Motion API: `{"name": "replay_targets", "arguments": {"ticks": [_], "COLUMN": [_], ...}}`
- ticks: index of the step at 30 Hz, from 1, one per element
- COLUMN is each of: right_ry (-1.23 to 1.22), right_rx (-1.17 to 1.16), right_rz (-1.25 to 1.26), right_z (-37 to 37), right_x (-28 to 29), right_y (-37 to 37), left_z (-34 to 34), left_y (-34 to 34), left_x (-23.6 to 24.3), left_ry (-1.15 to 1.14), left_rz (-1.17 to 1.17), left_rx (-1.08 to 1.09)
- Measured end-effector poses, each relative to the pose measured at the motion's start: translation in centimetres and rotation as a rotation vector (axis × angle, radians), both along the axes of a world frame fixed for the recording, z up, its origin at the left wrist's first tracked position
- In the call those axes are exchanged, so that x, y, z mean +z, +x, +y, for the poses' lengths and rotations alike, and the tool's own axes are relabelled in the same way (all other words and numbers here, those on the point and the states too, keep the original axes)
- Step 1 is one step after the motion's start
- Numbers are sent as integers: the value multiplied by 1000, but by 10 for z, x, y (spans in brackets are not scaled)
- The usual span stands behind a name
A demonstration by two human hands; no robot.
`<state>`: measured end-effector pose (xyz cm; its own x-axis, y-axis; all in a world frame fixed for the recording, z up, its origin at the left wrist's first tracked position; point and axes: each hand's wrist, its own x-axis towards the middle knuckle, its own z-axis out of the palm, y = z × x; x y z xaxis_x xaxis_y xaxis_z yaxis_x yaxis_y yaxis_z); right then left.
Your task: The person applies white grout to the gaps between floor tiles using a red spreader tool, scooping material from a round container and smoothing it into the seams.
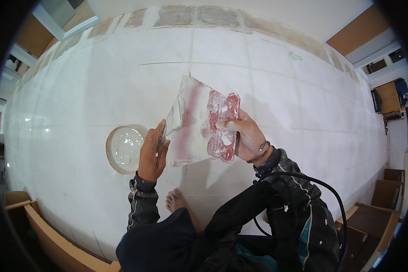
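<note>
My right hand (249,136) grips a wide putty spreader by its red, paste-smeared handle (224,129), thumb laid over the top. Its broad pale blade (190,122), with a reddish band, points left in front of me. At the blade's left edge, my left hand (152,154) is closed round a small putty knife, mostly hidden by the fingers. The knife's greyish triangular blade (177,113) lies against the spreader's blade. Just left of that hand, a round tub (108,147) with a brownish rim holds wet white paste (128,147).
Under everything lies a white tiled floor (281,158), with a bare brownish-grey strip (217,17) along the far side. My bare foot (177,199) is below the hands. A black cable (324,181) loops over my right arm. Wooden pieces (63,242) stand lower left, brown boxes (385,195) lower right.
</note>
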<state>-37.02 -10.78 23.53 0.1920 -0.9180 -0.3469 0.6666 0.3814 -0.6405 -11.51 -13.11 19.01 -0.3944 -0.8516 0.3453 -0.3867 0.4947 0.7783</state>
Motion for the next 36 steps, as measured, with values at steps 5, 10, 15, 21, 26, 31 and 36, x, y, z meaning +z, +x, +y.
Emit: {"name": "replay_targets", "arguments": {"ticks": [5, 10, 15, 21, 26, 31, 36], "right_ry": [56, 25, -166, -155, -626, -1107, -1323], "right_rx": [98, 82, 81, -90, 153, 418, 570], "right_rz": [-101, -79, -53, 462, 1191, 1783, 1940], "right_z": [5, 9, -4, -63, -133, -197, -223], "right_x": [7, 2, -28, -80, -144, -160, -181], "right_y": [-6, -6, -17, -59, -71, -79, -88], "left_z": [-27, -44, -15, 48, 86, 101, 103], "left_y": [-9, 5, 48, 94, 120, 133, 133], "left_x": [10, -3, -53, -63, -87, -89, -92], "left_ry": [-155, -141, 61, 924, 1016, 1016, 988], "left_rz": [-73, -107, -57, 847, 1019, 974, 944], "left_rx": [16, 48, 189, 415, 736, 935, 965]}}
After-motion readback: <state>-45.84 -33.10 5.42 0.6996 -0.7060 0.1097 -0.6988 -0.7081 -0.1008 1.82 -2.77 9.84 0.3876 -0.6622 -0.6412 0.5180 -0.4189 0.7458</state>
